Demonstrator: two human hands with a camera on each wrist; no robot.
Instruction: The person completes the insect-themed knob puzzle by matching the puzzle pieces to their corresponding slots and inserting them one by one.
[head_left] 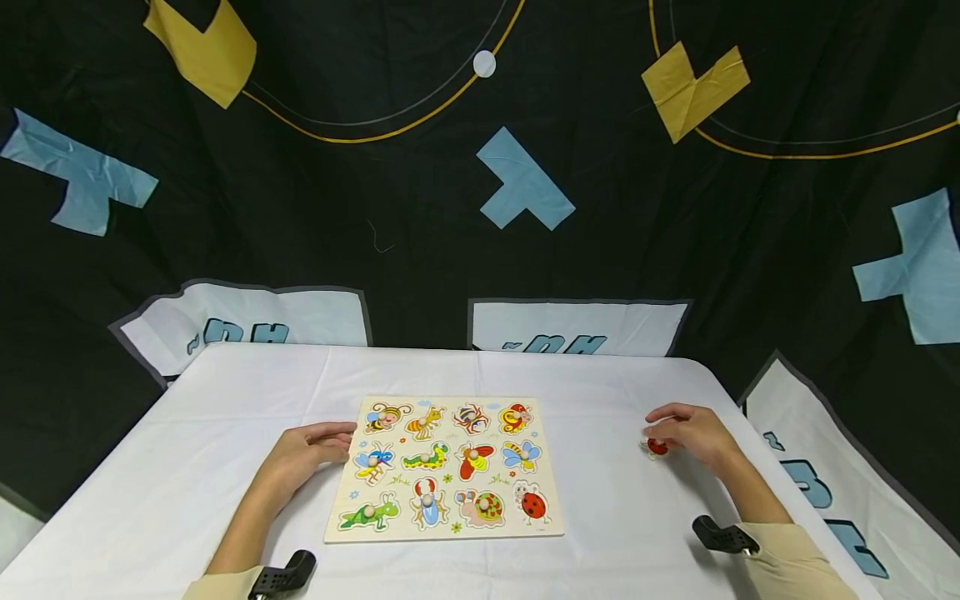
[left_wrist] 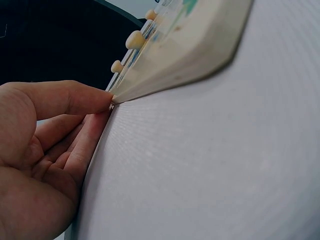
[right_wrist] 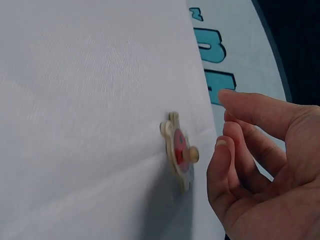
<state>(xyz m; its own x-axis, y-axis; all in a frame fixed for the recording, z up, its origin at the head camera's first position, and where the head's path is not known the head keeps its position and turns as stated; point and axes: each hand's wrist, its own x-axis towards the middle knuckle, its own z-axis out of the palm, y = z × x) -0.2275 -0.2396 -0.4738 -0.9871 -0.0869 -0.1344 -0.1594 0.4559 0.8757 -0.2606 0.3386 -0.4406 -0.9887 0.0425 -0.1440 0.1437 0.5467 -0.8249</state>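
Observation:
A wooden knob puzzle board [head_left: 405, 487] with insect pieces lies on the white table. My left hand [head_left: 303, 458] rests beside its left edge, and in the left wrist view the fingertips touch the board's side [left_wrist: 170, 82]. To the right, my right hand [head_left: 693, 435] hovers by a ladybug puzzle piece [head_left: 656, 447]. In the right wrist view this ladybug piece stands apart from the fingertips, its round wooden knob [right_wrist: 193, 154] facing the hand. Nothing is between the right fingers. The lower right ladybug picture [head_left: 532, 506] on the board shows no knob.
White cloth covers the table [head_left: 600, 517], and a black curtain [head_left: 420, 250] with blue and yellow tape shapes hangs behind it. Black wrist cameras sit on the left [head_left: 285, 575] and right [head_left: 723, 535] forearms.

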